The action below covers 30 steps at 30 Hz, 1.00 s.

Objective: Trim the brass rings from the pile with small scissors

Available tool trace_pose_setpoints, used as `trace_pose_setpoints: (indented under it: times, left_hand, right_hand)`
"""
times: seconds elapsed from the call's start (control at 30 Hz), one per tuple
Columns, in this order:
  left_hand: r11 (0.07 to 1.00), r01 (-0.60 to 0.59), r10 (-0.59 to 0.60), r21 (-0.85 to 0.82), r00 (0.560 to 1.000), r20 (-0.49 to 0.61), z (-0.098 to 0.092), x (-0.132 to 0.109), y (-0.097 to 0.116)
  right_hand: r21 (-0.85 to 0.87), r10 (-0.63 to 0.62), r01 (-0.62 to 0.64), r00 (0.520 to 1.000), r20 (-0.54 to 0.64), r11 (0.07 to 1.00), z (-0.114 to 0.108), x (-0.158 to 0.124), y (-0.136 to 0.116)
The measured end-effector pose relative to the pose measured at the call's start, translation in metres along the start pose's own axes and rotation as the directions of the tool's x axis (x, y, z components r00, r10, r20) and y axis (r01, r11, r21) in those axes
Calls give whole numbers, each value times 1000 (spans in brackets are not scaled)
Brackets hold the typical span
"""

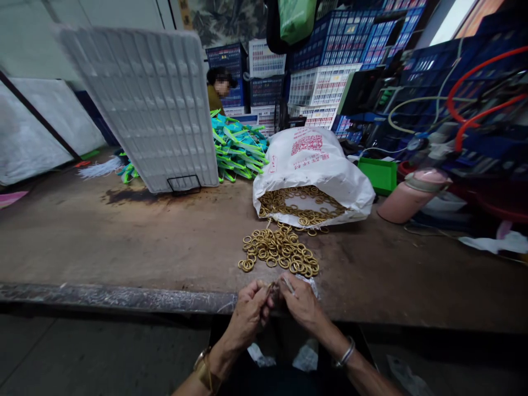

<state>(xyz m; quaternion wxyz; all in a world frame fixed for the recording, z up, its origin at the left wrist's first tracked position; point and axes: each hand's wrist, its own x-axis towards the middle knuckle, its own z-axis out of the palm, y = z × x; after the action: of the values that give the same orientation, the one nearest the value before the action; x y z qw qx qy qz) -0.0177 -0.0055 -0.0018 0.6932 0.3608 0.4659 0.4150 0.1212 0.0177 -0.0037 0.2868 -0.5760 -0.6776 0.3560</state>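
Note:
My left hand (249, 311) is closed in a pinch at the table's front edge. A small golden piece, which looks like one of the rings, shows at its fingertips. Close beside it, nearly touching, my right hand (303, 305) is closed around a thin, pale, stick-like tool (288, 284); its working end is hidden by the fingers. Just beyond both hands lies a loose pile of brass-coloured rings (278, 250). Behind the pile, a white woven sack (313, 159) with red print lies on its side, its mouth facing me and more rings inside.
A grey ribbed plastic panel (144, 110) stands upright on the brown table (165, 242). Green and teal pieces (239, 146) are heaped behind it, near another person (216, 96). At right are a pink bottle (414, 192), a green tray (377, 175) and red hoses (457, 104).

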Motion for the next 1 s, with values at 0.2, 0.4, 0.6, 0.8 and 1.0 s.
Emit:
trace_pose_setpoints:
  times: [0.2, 0.4, 0.6, 0.8, 1.0]
  left_hand:
    - [996, -56, 59, 67, 997, -46, 5, -2, 5]
    - [997, -62, 62, 49, 998, 7, 7, -18, 9]
    - [959, -65, 77, -277, 997, 30, 1, -16, 2]
    - [898, -18, 20, -440, 1000, 0, -11, -11, 0]
    - [800, 148, -105, -581, 989, 107, -18, -9, 5]
  right_hand:
    - [-331, -110, 151, 984, 139, 931, 5, -7, 5]
    - [-553, -57, 91, 995, 77, 828, 1, 0, 17]
    - [-609, -44, -6, 997, -67, 793, 4, 21, 7]
    - [-667, -33, -32, 996, -84, 744, 13, 39, 1]
    - [-664, -5, -70, 994, -110, 744, 14, 42, 6]
